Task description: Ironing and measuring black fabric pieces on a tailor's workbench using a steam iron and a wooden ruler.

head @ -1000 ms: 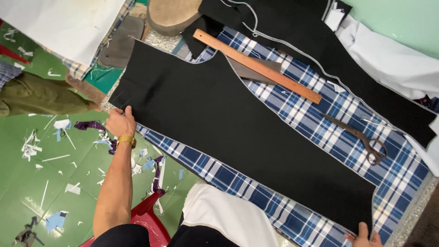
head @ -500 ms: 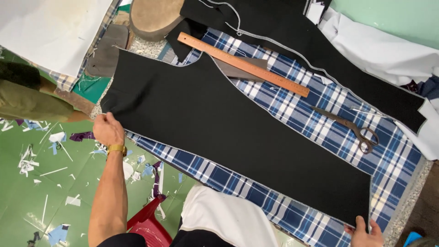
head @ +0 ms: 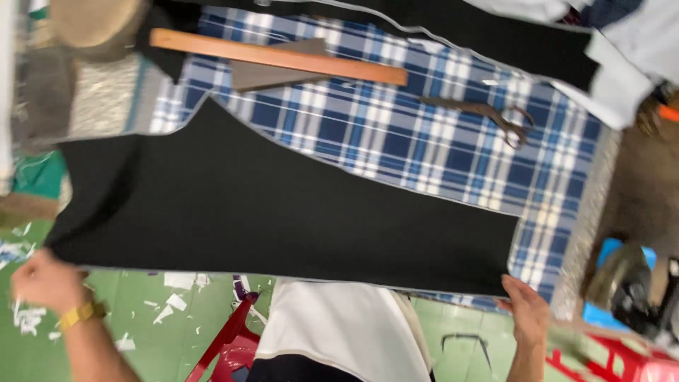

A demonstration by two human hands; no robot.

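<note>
Black cloth panel (head: 283, 212): soft, limp, light; pinched at opposite near corners by left hand (head: 49, 283) and right hand (head: 527, 308) over checked bench (head: 424, 134).

The black cloth piece (head: 283, 212) lies flat on the plaid table cover (head: 424, 134). The left hand (head: 46, 283) grips its wide corner, the right hand (head: 527, 308) its narrow corner; beyond the cloth lie a wooden ruler (head: 276, 56) and scissors (head: 488, 117).

Open cloth: bare blue plaid cloth (head: 396, 134) between black fabric panel (head: 283, 205) and wooden ruler (head: 276, 56).
Obstacles: ruler, scissors (head: 488, 117) right of it.
Near edge: red stool (head: 230, 346) below.
</note>
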